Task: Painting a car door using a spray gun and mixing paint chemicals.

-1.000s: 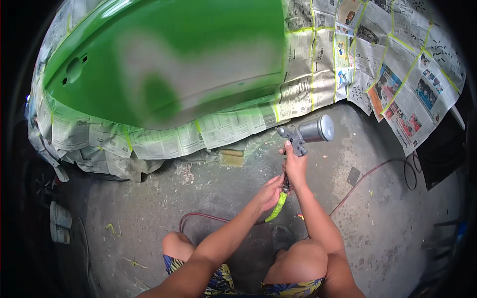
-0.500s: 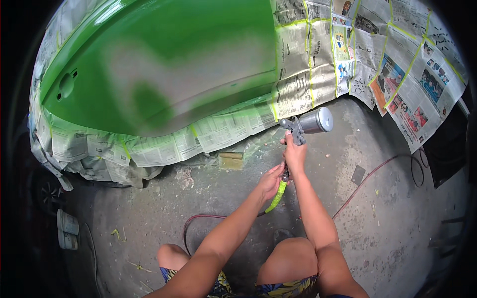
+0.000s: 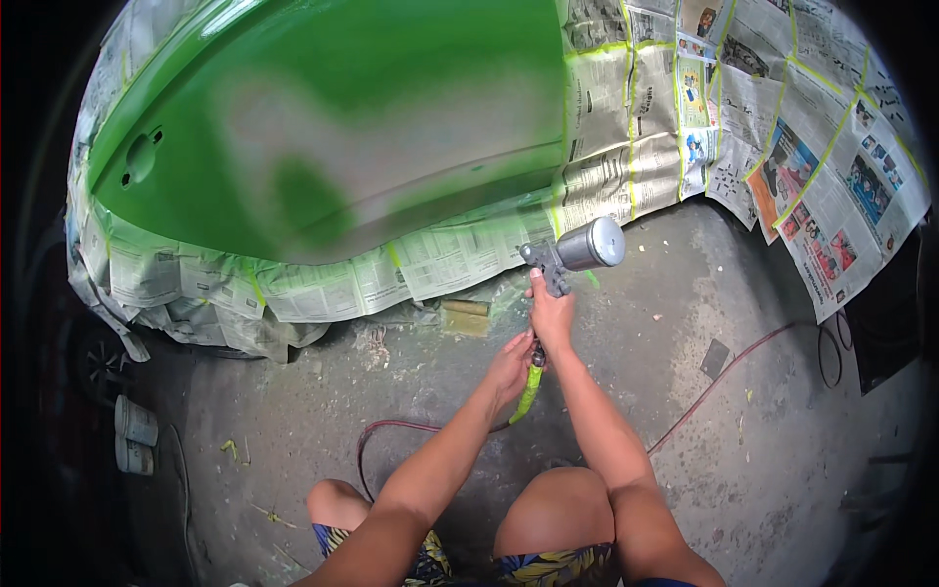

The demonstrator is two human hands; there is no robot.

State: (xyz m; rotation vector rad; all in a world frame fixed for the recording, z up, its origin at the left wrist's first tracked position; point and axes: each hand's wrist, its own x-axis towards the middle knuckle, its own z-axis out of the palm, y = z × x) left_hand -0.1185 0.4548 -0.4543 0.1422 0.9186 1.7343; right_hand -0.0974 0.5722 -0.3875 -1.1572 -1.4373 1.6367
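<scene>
My right hand [image 3: 554,321] is wrapped round the handle of a grey metal spray gun [image 3: 549,262], whose silver paint cup [image 3: 593,245] points to the right. Just below, my left hand [image 3: 509,370] pinches at the handle's lower end, by the hose fitting; its fingertips are partly hidden. From that fitting runs an air hose, wrapped in bright yellow-green tape [image 3: 527,394]. Ahead and to the left is a green car door panel [image 3: 391,59] with a blurred greyish patch [image 3: 391,127] across its middle. The gun's nozzle end is near the panel's papered lower edge.
Taped newspaper sheets [image 3: 597,108] cover the car around the panel and hang at the right. The dark red hose [image 3: 709,380] trails over the concrete floor [image 3: 646,342]. A sanding block [image 3: 465,315] lies under the panel, and white buckets [image 3: 135,430] stand at the left.
Both hands and the spray gun have shifted a little to the left and slightly down. The panel and newspaper sit slightly farther right in view. The grip looks the same.
</scene>
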